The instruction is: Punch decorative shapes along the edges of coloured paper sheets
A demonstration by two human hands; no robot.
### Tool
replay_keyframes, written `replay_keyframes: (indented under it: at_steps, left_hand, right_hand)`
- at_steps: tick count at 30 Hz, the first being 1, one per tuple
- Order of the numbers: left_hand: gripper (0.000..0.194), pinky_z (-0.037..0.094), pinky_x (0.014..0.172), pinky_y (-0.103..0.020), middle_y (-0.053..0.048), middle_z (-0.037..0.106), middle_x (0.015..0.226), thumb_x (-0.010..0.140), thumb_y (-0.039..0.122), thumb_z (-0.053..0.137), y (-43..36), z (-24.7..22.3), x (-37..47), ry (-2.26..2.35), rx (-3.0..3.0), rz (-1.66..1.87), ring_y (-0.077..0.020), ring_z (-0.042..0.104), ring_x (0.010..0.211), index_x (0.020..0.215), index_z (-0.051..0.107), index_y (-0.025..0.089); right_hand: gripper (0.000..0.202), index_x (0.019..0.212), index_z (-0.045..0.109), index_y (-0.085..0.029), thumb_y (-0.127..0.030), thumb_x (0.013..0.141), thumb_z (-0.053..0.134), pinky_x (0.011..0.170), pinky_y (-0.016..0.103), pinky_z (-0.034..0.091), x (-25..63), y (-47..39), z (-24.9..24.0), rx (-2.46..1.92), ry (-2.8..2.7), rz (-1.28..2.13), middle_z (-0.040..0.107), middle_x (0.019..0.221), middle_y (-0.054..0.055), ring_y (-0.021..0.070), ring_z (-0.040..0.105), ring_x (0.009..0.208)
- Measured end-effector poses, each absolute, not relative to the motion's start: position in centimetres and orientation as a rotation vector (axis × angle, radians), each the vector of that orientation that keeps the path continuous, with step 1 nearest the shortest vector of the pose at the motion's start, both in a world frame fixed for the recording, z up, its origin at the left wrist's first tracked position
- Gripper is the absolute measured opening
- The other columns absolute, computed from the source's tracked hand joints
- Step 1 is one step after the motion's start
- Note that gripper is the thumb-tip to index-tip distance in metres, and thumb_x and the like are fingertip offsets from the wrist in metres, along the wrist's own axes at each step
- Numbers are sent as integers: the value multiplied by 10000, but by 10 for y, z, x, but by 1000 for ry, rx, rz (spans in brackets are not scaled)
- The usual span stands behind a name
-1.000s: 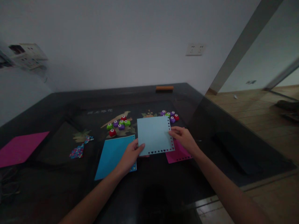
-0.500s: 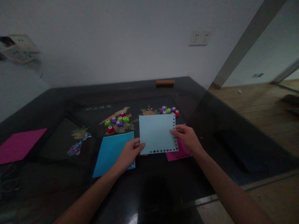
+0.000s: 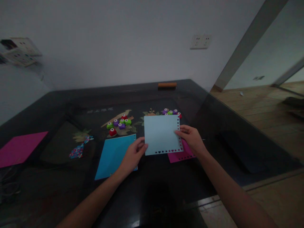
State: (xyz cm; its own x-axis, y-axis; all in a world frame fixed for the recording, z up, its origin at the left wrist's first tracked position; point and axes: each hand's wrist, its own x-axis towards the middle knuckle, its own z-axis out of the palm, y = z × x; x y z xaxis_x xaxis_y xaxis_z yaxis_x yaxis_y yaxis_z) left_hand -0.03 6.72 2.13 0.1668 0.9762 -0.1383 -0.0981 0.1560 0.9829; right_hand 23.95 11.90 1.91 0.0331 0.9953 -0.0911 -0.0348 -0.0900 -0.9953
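Observation:
Between my hands is a pale blue square sheet (image 3: 161, 133), with small shapes punched along its right and bottom edges. My left hand (image 3: 134, 154) pinches its lower left edge. On the right edge, the thumb and fingers of my right hand (image 3: 191, 136) grip it. Behind and below the sheet, a pink punched sheet (image 3: 175, 157) is partly covered. A brighter blue sheet (image 3: 114, 156) lies on the dark table under and beside my left forearm, its lower right part hidden.
Colourful hole punches (image 3: 121, 126) stand left of centre, and more (image 3: 170, 112) behind the held sheet. Confetti (image 3: 77, 151) and another pink sheet (image 3: 21, 147) lie left on the table (image 3: 114, 95). An orange-brown roll (image 3: 167, 85) rests near the wall.
The pale blue sheet and both hands have shifted slightly right and up. More of the right-hand group of hole punches is covered by it.

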Motion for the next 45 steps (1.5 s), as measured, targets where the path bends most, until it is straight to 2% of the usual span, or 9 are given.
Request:
replay_keyframes:
  at_steps: [6,11,16,20,25,30,35,45]
  left_hand:
    - [387,484,749,-305,-43,681,895,829,270,558,64,21,-1,1193,1347,1131,-200,640,815,1205,503,197]
    - [321,463,814,-324,-48,608,928,840,201,527,59,21,1,1264,1691,1189,-196,584,879,1160,542,223]
    - [290,436,903,-370,-69,602,1037,844,158,492,50,14,9,1193,1949,1067,-225,555,994,1098,598,249]
    - [333,438,939,-376,-89,568,1154,868,143,437,42,5,22,1086,2172,873,-219,529,1083,1164,552,242]
    - [420,424,979,-417,-99,516,1266,848,128,464,40,1,34,1007,2354,717,-242,489,1164,1250,485,246]
    - [505,356,1039,-469,-128,421,1378,837,142,500,42,-5,36,1081,2413,637,-278,386,1275,1325,409,229]
    - [501,327,1057,-479,-124,353,1439,859,198,502,43,-10,34,1087,2416,605,-279,323,1323,1345,392,253]
    - [503,327,1064,-487,-114,383,1430,857,206,529,43,-12,35,1098,2515,564,-276,320,1330,1340,397,245]
  right_hand:
    - [316,824,664,-161,-318,569,765,637,343,529,246,121,20,-1286,-1063,1225,707,731,45,167,645,618]
    - [330,821,667,-171,-307,547,789,611,311,526,266,125,25,-1276,-985,1188,700,708,22,144,634,577]
    - [400,809,665,-168,-305,470,828,470,256,488,297,125,24,-1381,-891,1094,674,639,7,130,593,492]
    - [444,845,657,-161,-341,473,821,413,248,451,315,120,15,-1486,-923,1069,660,623,11,131,569,450]
    - [435,857,658,-162,-335,487,806,422,238,435,317,115,9,-1559,-998,1055,651,627,0,130,569,472]
    - [409,870,652,-173,-294,501,779,432,236,421,311,113,15,-1636,-1051,1045,651,640,-8,127,562,487]
    - [402,880,647,-184,-279,509,769,445,252,425,311,113,16,-1655,-1099,1075,655,651,-6,140,571,500]
    - [411,901,632,-172,-277,522,753,460,258,428,311,114,11,-1674,-1155,1078,638,668,-7,138,567,512]
